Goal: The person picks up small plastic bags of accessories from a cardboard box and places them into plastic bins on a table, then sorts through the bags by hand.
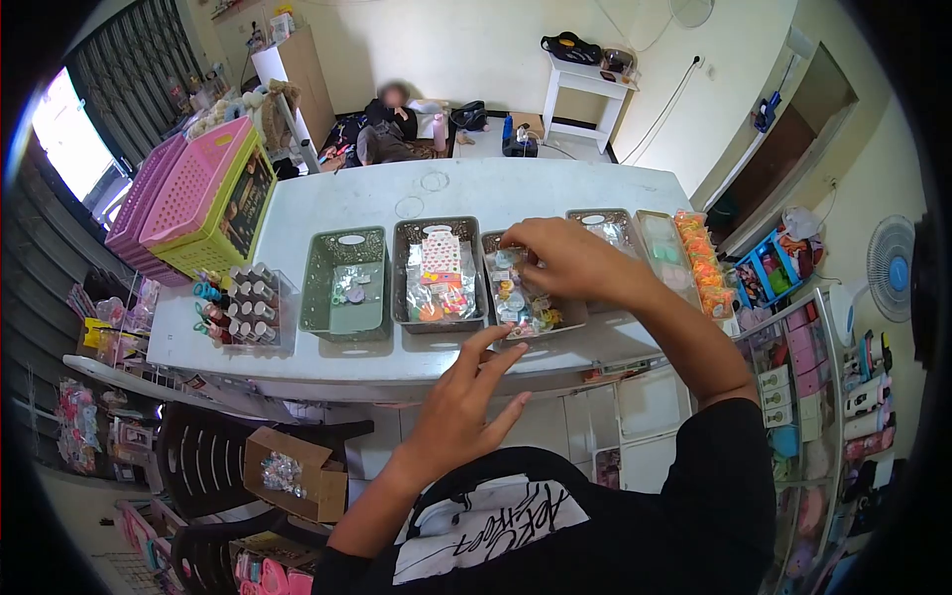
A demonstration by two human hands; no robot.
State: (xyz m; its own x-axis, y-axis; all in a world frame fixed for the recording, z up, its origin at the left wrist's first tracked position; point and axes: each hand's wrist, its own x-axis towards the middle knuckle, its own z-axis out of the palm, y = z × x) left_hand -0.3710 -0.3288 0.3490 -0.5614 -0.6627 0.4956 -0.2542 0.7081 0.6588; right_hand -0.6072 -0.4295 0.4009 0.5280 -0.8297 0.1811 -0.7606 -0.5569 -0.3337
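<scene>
My right hand (575, 260) reaches over a grey basket (570, 322) filled with small plastic-wrapped trinkets (516, 297). Its fingers are bent down among the packets near the basket's back left; whatever they grip is too small or hidden to name. In front of the same basket hovers my left hand (466, 402), fingers spread, holding nothing. To the left stands another grey basket (401, 263) with clear packets and a heart-patterned sheet (441, 256). A green-grey basket (317, 283) farther left holds a few small purple and pale pieces (352, 290).
Another basket (598, 216), a tray of pastel items (667, 248) and orange packets (702, 260) line the right. Bottles (256, 302) and stacked pink and green baskets (198, 198) occupy the left. A cardboard box (322, 486) rests on a chair. A person (397, 124) sits beyond the table.
</scene>
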